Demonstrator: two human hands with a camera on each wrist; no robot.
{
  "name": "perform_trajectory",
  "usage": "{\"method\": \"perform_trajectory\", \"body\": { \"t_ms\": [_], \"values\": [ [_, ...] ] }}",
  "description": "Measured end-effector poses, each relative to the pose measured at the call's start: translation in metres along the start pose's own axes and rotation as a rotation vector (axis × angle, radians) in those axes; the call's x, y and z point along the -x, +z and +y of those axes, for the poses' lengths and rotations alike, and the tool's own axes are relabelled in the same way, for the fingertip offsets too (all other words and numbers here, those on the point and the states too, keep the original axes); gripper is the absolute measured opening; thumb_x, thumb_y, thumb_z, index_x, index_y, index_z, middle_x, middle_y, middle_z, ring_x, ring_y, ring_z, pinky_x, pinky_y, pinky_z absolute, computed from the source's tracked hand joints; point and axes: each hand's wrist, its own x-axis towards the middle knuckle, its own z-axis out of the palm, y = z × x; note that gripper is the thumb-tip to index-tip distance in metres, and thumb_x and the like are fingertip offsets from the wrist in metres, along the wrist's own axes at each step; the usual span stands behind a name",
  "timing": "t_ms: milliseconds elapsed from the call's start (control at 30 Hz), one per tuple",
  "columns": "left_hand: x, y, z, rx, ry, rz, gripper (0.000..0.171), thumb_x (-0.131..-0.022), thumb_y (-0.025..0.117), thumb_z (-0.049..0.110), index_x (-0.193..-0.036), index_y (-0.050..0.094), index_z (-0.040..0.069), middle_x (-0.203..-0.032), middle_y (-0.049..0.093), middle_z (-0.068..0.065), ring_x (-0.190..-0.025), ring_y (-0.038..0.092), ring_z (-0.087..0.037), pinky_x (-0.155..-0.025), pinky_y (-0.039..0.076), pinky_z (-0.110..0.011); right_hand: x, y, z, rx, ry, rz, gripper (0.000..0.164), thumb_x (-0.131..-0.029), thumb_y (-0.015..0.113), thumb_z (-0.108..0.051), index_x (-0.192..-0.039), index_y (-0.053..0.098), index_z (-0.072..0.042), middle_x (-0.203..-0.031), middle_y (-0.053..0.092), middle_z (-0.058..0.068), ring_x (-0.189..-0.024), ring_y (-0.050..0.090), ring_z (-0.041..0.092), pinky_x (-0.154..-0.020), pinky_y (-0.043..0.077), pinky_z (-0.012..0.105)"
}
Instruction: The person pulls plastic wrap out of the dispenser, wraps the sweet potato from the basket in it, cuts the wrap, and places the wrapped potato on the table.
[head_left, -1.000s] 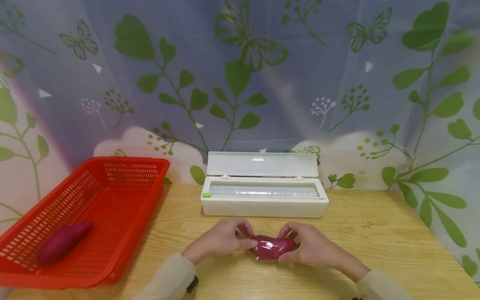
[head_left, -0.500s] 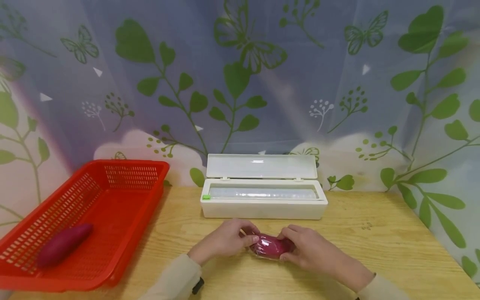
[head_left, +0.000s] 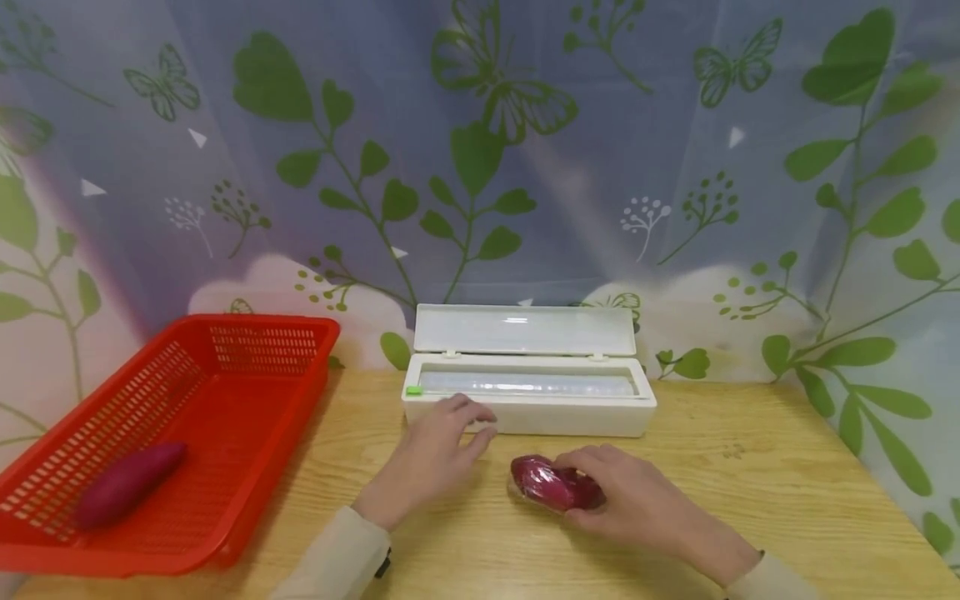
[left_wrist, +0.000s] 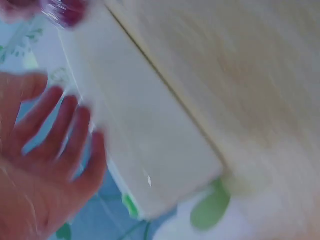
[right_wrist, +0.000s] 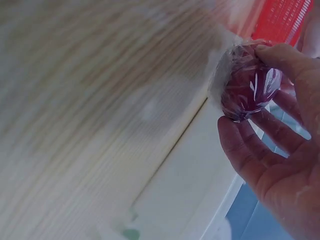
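My right hand (head_left: pixel 637 504) grips a purple sweet potato (head_left: pixel 551 483) wrapped in clear plastic film, above the wooden table. In the right wrist view the film on the sweet potato (right_wrist: pixel 250 87) looks crinkled, and thumb and fingers pinch it from both sides. My left hand (head_left: pixel 431 454) is apart from it, near the front of the white cling film box (head_left: pixel 525 417). Its fingers are spread and loosely bent in the left wrist view, and nothing lies in the hand (left_wrist: pixel 55 150). The box's lid (head_left: pixel 525 329) stands raised, showing the film roll (head_left: pixel 525 383) inside.
On the left stands a red plastic basket (head_left: pixel 247 467) with one unwrapped purple sweet potato (head_left: pixel 131 483) in it. A green slider (head_left: pixel 413 390) sits at the box's left end. Behind the wooden table (head_left: pixel 750 467) hangs a patterned curtain (head_left: pixel 585 167).
My left hand has let go of the wrapped sweet potato and moved up and left toward the box. The right hand keeps its grip, and the sweet potato is now tilted.
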Motion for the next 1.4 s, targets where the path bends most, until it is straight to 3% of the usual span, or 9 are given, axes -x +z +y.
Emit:
{"method": "perform_trajectory", "body": {
  "t_ms": [100,167,400,667,833,933,1167,1400],
  "values": [
    [-0.001,-0.003,-0.011,-0.250,0.069,0.223,0.021,-0.095,0.073,0.023,-0.115,0.073,0.017,-0.114,0.070,-0.003,-0.104,0.064,-0.026,-0.087,0.054,-0.044,0.011,-0.007,0.009,-0.022,0.049,0.053,0.050,-0.080,0.086,-0.026,-0.126,0.066,-0.019,-0.118,0.072,0.001,-0.098,0.069,0.012,-0.076,0.059,0.024],
    [0.001,-0.003,-0.018,-0.354,0.077,0.278,0.025,-0.092,0.076,0.021,-0.116,0.073,0.018,-0.116,0.069,-0.005,-0.106,0.062,-0.029,-0.090,0.053,-0.048,0.020,-0.012,0.016,-0.011,0.071,0.097,0.052,-0.079,0.087,-0.025,-0.126,0.066,-0.018,-0.117,0.073,0.002,-0.096,0.069,0.011,-0.073,0.058,0.021],
    [0.007,0.002,-0.031,-0.465,0.107,0.279,0.027,-0.090,0.077,0.021,-0.116,0.071,0.019,-0.113,0.071,-0.005,-0.101,0.064,-0.032,-0.091,0.054,-0.051,0.051,-0.033,0.054,0.074,0.105,0.274,0.060,-0.073,0.091,-0.017,-0.127,0.065,-0.015,-0.100,0.073,-0.003,-0.081,0.062,0.002,-0.059,0.049,0.017],
    [0.005,0.002,-0.030,-0.478,0.097,0.278,0.027,-0.088,0.078,0.020,-0.115,0.072,0.020,-0.111,0.072,-0.004,-0.098,0.065,-0.031,-0.089,0.055,-0.051,0.082,-0.061,0.100,0.157,0.172,0.384,0.063,-0.065,0.095,-0.011,-0.122,0.067,-0.007,-0.097,0.074,0.007,-0.072,0.061,-0.001,-0.054,0.050,0.020],
    [0.006,0.002,-0.029,-0.470,0.085,0.260,0.029,-0.089,0.077,0.019,-0.117,0.072,0.019,-0.114,0.072,-0.004,-0.100,0.065,-0.031,-0.090,0.055,-0.051,0.095,-0.079,0.123,0.229,0.243,0.411,0.064,-0.064,0.095,-0.011,-0.121,0.066,-0.005,-0.091,0.073,0.011,-0.064,0.060,0.001,-0.051,0.045,0.021],
    [0.006,0.001,-0.029,-0.467,0.079,0.257,0.029,-0.089,0.077,0.019,-0.118,0.072,0.019,-0.115,0.072,-0.004,-0.100,0.065,-0.032,-0.090,0.054,-0.051,0.098,-0.084,0.139,0.251,0.309,0.401,0.063,-0.067,0.093,-0.013,-0.122,0.064,-0.001,-0.089,0.072,0.016,-0.062,0.061,0.008,-0.050,0.045,0.024],
    [0.006,0.000,-0.029,-0.459,0.073,0.252,0.030,-0.089,0.077,0.018,-0.119,0.072,0.020,-0.115,0.071,-0.003,-0.101,0.065,-0.031,-0.090,0.054,-0.051,0.104,-0.080,0.172,0.174,0.453,0.298,0.063,-0.076,0.088,-0.014,-0.126,0.056,0.009,-0.087,0.070,0.028,-0.067,0.069,0.032,-0.053,0.054,0.048],
    [0.005,0.001,-0.028,-0.447,0.066,0.248,0.031,-0.089,0.077,0.018,-0.119,0.072,0.020,-0.115,0.071,-0.004,-0.101,0.065,-0.032,-0.091,0.053,-0.053,0.104,-0.075,0.188,0.167,0.505,0.145,0.069,-0.078,0.088,-0.024,-0.125,0.051,0.013,-0.084,0.070,0.021,-0.071,0.067,0.034,-0.056,0.052,0.048]
  ]
}}
